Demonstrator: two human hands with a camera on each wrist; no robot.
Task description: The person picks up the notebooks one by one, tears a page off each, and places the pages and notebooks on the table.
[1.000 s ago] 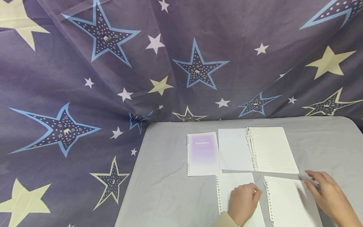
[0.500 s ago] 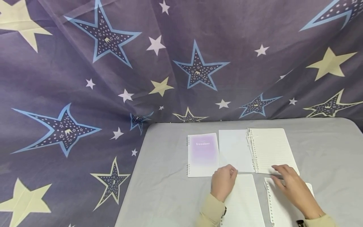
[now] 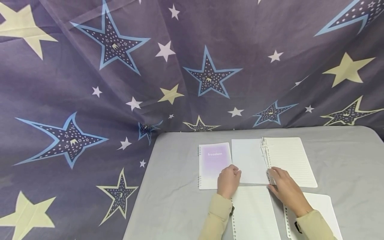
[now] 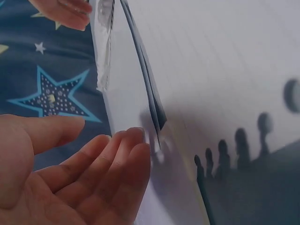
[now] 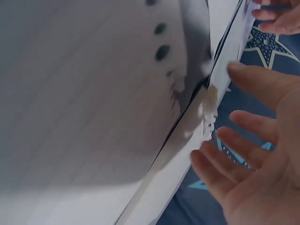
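In the head view my left hand [image 3: 229,181] is over the lower right corner of a white notebook with a purple cover [image 3: 214,163] reading "freedom". My right hand [image 3: 286,191] is at the lower end of the ring spine of an open notebook, whose blank left side [image 3: 249,160] and lined right page [image 3: 291,161] lie flat. Both wrist views show loosely bent fingers, thumb apart, with nothing between them: the left hand [image 4: 98,168] beside paper edges, the right hand [image 5: 253,145] near the torn-looking spine strip. Whether any fingertip touches paper I cannot tell.
Two punched lined sheets or pads, one left [image 3: 255,213] and one right [image 3: 322,213], lie nearer the person, the right one partly under the right forearm. All rests on a grey-covered table [image 3: 171,200]. A star-patterned curtain [image 3: 180,50] hangs behind and to the left.
Both hands have moved from the near sheets up and leftward: the left to the purple notebook's corner, the right to the open notebook's spine. The papers look unmoved.
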